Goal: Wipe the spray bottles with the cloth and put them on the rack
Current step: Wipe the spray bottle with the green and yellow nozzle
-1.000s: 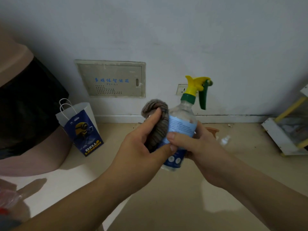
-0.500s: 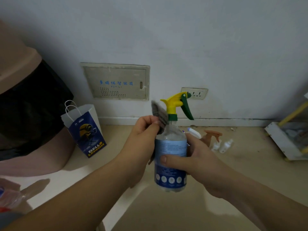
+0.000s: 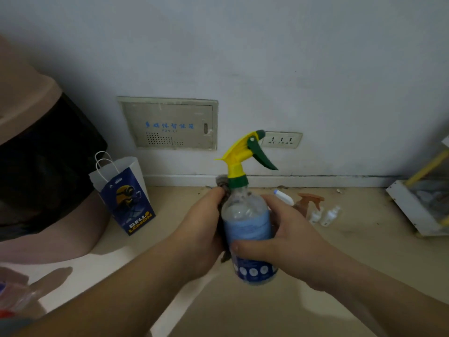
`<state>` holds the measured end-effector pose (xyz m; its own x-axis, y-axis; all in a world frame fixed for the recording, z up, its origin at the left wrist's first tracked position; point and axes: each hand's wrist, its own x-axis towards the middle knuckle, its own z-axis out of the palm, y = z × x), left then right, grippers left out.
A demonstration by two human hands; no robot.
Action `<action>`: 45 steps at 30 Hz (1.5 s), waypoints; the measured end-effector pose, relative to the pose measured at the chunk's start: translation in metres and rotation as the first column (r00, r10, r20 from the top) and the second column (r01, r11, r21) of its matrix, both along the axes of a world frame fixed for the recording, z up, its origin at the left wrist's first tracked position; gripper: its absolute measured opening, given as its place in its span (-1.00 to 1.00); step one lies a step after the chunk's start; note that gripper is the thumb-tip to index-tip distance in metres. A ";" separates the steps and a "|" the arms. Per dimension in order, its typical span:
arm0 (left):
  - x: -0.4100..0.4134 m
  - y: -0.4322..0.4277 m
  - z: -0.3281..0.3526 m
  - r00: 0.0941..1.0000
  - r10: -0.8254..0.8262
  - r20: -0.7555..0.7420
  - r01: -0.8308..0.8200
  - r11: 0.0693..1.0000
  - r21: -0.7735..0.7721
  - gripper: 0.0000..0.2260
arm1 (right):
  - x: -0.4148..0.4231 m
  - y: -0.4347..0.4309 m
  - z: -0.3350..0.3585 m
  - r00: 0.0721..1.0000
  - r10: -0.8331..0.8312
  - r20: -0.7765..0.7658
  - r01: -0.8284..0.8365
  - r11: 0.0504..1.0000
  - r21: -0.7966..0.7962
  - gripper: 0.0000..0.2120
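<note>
Count first: one spray bottle [image 3: 247, 229] is in hand, held upright above the floor. It's clear plastic with a yellow spray head and a green trigger and collar. On the floor behind it, partly hidden by the right hand, are a white spray head [image 3: 283, 197], a brownish trigger sprayer [image 3: 309, 200] and two small white bottles [image 3: 315, 215] side by side. So that's four on the floor, as far as I can make out.

The right hand [image 3: 286, 237] is wrapped round the bottle's body with the thumb lying across the blue label. The left hand [image 3: 201, 229] has a grey cloth [image 3: 222, 184] bunched in its curled fingers and pressed to the bottle's left side. The cloth pokes out by the neck and again lower down.

The bottle label has a row of white round icons at the bottom, but the text is too blurry to read. One paper bag [image 3: 124, 195] by the wall reads "BELL LEMON" under a yellow cartoon figure. The wall panel [image 3: 170, 125] has blue Chinese characters I can't read properly, and a socket [image 3: 281, 139] sits to its right.

One big pinkish bin [image 3: 36, 166] with a black liner fills the left side. The white rack [image 3: 413, 207] with yellow posts is cut off at the right edge, well apart from the bottle.
</note>
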<state>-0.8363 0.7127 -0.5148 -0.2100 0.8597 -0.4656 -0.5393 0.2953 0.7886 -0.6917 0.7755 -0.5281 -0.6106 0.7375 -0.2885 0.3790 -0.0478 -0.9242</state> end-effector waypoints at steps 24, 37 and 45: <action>0.012 -0.001 -0.001 0.961 0.097 -0.259 -0.069 0.991 0.116 -0.69 | 0.001 -0.002 0.002 0.998 -0.010 0.056 -0.001 0.980 0.201 -0.53; 0.019 -0.011 0.004 0.995 -0.097 -0.016 0.092 0.974 -0.209 -0.60 | -0.008 -0.011 0.005 0.951 -0.072 0.301 -0.094 0.859 0.503 -0.42; 0.007 -0.005 0.003 0.977 0.181 -0.110 -0.193 0.974 -0.117 -0.68 | -0.014 -0.019 -0.009 0.924 -0.151 0.352 -0.189 0.619 0.762 -0.47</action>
<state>-0.8288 0.7077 -0.5115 -0.4116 0.7364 -0.5369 -0.5161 0.2972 0.8033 -0.7055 0.7564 -0.5373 -0.6076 0.7711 0.1906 0.6669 0.6255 -0.4048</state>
